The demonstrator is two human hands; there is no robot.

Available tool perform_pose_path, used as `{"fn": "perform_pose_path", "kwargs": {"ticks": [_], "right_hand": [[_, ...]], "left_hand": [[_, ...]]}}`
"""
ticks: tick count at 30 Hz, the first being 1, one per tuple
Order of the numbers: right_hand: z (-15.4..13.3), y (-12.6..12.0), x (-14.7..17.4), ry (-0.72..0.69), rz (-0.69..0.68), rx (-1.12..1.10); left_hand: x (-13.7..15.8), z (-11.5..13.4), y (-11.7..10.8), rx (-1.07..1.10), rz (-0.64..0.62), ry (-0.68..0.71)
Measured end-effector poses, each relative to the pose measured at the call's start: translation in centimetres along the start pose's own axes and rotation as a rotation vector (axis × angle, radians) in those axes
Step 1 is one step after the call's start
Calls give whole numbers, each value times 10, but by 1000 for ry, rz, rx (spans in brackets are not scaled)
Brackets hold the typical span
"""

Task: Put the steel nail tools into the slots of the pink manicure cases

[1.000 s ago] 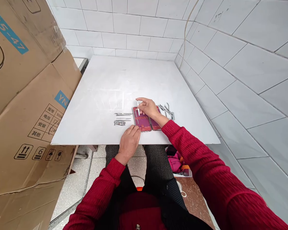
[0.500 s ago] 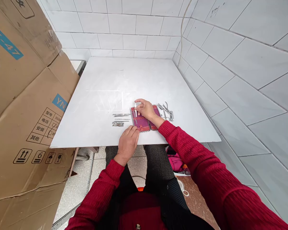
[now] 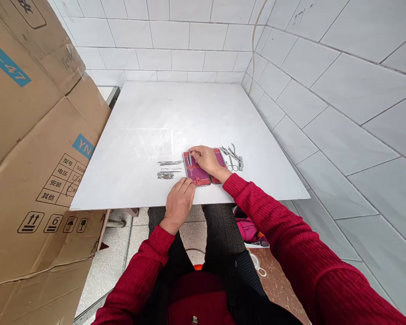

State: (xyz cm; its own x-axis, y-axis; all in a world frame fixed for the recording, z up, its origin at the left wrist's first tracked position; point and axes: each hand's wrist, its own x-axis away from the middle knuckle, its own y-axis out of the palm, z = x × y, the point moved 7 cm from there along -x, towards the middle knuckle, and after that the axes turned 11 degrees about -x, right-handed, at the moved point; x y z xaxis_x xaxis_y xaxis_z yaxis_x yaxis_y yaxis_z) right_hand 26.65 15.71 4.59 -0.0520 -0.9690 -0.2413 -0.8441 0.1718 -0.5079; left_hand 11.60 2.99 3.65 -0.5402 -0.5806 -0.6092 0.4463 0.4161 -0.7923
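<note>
— What do your right fingers have?

— Your right hand (image 3: 205,159) is pinched nearly together on a thin tool (image 3: 190,159) that points to about six o'clock, lying over the left half of the case (image 3: 197,173), near its loops (image 3: 193,167).

— And your left?

— Your left hand (image 3: 180,201) has its fingers side by side and lightly bent on the case's seven o'clock corner. Your thumb is hidden, so whether you grip the corner or only press it, I cannot tell.

— Where does that put you?

— At the loops, it seems: you look to be sliding the tool through one. The next move calls for a straight push toward six o'clock, light fingers, and the case kept flat.

— What lies around you?

— The case is open on the counter (image 3: 219,108), near your edge. Just beside it, at nine o'clock, are thin tools (image 3: 170,162) and clippers (image 3: 165,176). At three, you have scissors (image 3: 232,168); at two, nippers (image 3: 236,153). Well out at nine, beyond the counter, stands a box (image 3: 54,140).
</note>
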Motion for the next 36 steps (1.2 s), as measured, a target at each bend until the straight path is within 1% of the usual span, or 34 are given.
{"fn": "perform_pose_path", "kwargs": {"ticks": [4, 10, 17, 21, 25, 27, 30, 33, 36], "right_hand": [[-8, 0, 3, -39, -22, 104], [-9, 3, 5, -50, -26, 118], [-10, 7, 10, -51, -34, 189], [-19, 6, 15, -48, -76, 301], [-39, 7, 17, -69, -176, 487], [-53, 11, 17, -94, -221, 540], [-69, 28, 15, -130, -306, 553], [-76, 47, 14, -148, -379, 561], [-77, 58, 15, -154, -426, 581]], "left_hand": [[0, -1, 1, 13, -15, -6], [-1, 0, 1, 31, -40, -14], [-1, -1, 2, 30, -20, -18], [0, -2, 3, 43, -9, -24], [1, -2, 4, 43, -10, -23], [1, -2, 4, 45, -23, -21], [2, -2, 6, 56, -41, -26], [3, -2, 6, 50, -20, -40], [4, -1, 5, 30, 8, -39]]}}
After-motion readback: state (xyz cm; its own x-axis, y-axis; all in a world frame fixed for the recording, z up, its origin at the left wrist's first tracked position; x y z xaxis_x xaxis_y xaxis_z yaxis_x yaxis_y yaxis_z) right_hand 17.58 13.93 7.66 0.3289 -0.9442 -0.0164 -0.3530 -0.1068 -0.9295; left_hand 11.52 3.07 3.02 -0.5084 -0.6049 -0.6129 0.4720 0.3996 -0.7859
